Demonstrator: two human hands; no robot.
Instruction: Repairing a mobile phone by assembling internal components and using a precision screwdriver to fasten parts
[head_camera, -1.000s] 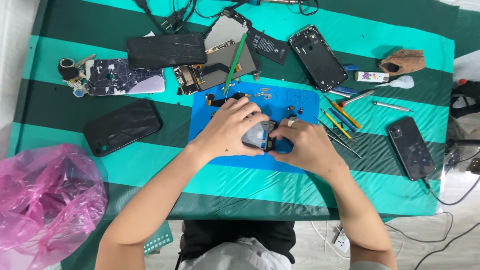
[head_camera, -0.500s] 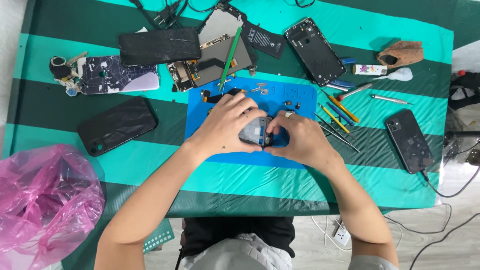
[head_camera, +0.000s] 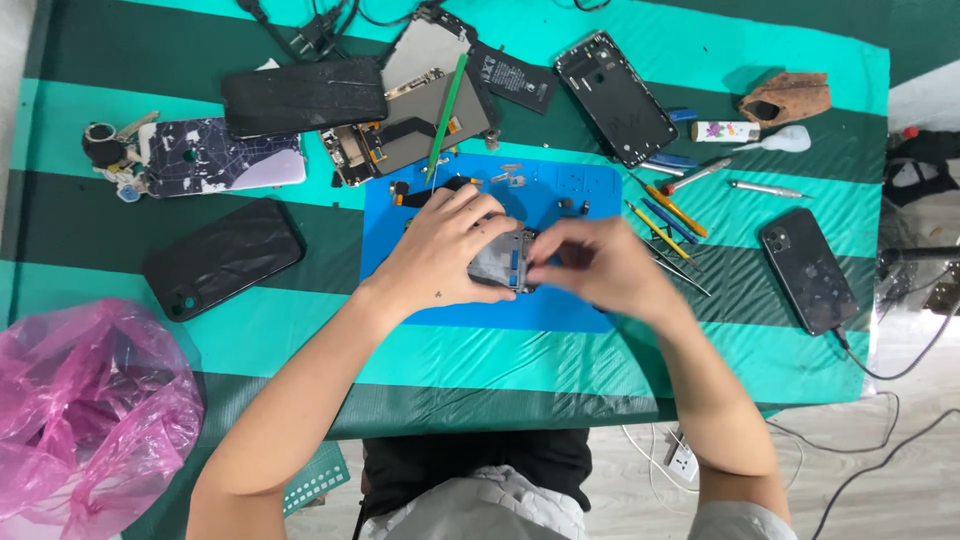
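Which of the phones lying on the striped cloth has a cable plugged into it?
The dark phone at the far right, lying back up, camera end away from the person. A cable runs from its near end off the table; the other phones show none attached.

1. At the centre of the frame, the left hand (head_camera: 445, 255) grips a small opened phone frame (head_camera: 500, 262) over a blue work mat (head_camera: 560, 190).
2. The right hand (head_camera: 600, 265), blurred, touches the frame's right edge.
3. Right of the mat lie thin hand tools (head_camera: 665, 210), and further right a black phone (head_camera: 808, 270).
4. A pink plastic bag (head_camera: 90, 400) fills the lower left.
5. All of it rests on a green striped tablecloth (head_camera: 300, 330).
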